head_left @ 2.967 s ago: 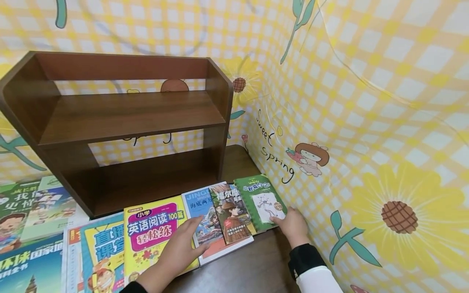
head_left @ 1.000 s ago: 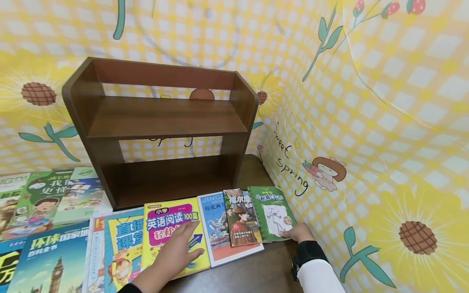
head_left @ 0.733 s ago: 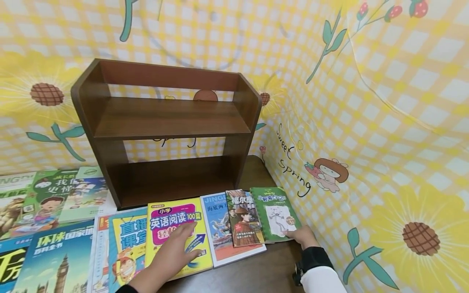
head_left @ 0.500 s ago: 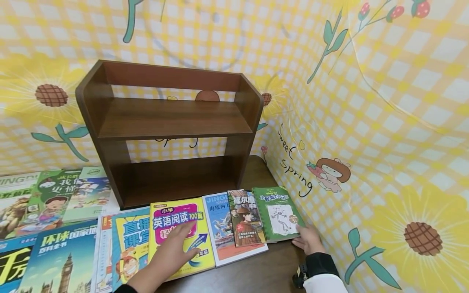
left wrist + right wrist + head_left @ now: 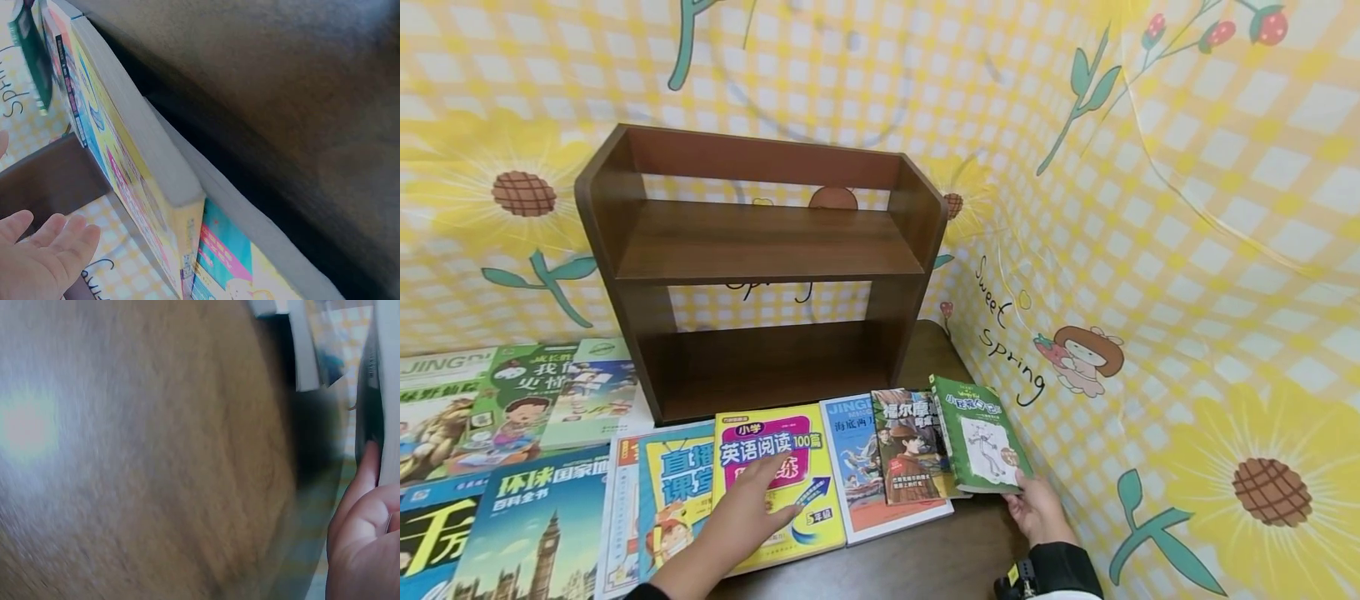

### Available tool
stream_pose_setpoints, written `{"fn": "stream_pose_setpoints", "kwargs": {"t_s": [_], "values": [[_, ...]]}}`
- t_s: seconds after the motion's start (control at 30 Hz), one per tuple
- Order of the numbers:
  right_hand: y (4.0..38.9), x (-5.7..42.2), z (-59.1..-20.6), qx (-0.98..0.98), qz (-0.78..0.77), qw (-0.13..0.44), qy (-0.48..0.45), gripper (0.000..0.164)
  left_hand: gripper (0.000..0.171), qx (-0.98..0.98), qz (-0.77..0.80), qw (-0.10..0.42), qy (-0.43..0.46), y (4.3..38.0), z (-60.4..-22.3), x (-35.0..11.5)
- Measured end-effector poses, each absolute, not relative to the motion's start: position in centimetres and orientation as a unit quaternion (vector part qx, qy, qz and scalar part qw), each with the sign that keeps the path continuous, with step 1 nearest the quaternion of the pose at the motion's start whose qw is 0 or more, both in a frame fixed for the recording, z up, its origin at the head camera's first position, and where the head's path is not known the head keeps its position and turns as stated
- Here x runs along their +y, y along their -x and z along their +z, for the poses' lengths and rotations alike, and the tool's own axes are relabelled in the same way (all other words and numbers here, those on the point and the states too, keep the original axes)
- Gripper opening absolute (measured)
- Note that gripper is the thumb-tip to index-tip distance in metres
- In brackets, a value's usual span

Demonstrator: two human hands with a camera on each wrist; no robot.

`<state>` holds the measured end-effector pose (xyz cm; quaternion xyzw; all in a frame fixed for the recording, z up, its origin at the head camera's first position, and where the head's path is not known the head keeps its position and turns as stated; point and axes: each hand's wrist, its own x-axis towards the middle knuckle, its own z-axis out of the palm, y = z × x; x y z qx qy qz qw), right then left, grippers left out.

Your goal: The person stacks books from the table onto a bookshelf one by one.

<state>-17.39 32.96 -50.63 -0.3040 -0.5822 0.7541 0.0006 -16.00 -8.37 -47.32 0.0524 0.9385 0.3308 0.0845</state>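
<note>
In the head view, a green paperback book point(image 5: 967, 417) with a stick-figure cover is raised off the desk at the right. My right hand point(image 5: 1039, 507) pinches its lower right corner, thumb on the cover and fingers underneath. The right wrist view shows those fingers point(image 5: 370, 464) against the book's dark back cover. To its left lies a small dark book with a detective cover point(image 5: 904, 462), on top of a blue and orange book point(image 5: 856, 487). My left hand point(image 5: 741, 521), fingers extended, hovers over a yellow and pink book point(image 5: 820, 527), apart from it in the left wrist view.
Behind the books stands a brown two-tier bookshelf point(image 5: 775, 246) with bare shelves. More books, including a blue one with a clock tower point(image 5: 523, 521), cover the desk on the left. A yellow checked wall covering point(image 5: 1187, 317) borders the desk point(image 5: 958, 554) on the right.
My right hand has shifted its grip on the green book's corner and lifted the book off the desk. My left hand stays over the yellow book. The head view has turned slightly left.
</note>
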Motion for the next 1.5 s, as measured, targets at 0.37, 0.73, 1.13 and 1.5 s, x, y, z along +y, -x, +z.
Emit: {"fn": "stream_pose_setpoints", "kwargs": {"t_s": [0.37, 0.73, 1.13, 1.5], "values": [[16.7, 31.1, -48.7, -0.592, 0.767, -0.015, 0.248, 0.032, 0.083, 0.928, 0.359, 0.093, -0.023, 16.0, -46.7, -9.6], [16.5, 28.3, -46.7, -0.648, 0.732, -0.053, 0.206, 0.014, 0.083, 0.906, 0.414, 0.087, -0.008, 15.8, -46.1, -11.0], [16.9, 24.8, -45.6, -0.656, 0.732, -0.144, 0.119, 0.014, 0.100, 0.880, 0.465, 0.098, -0.007, 16.2, -45.5, -11.4], [17.6, 21.1, -44.7, -0.677, 0.703, -0.209, 0.054, 0.032, 0.111, 0.809, 0.573, 0.128, -0.020, 16.0, -44.8, -12.0]]}}
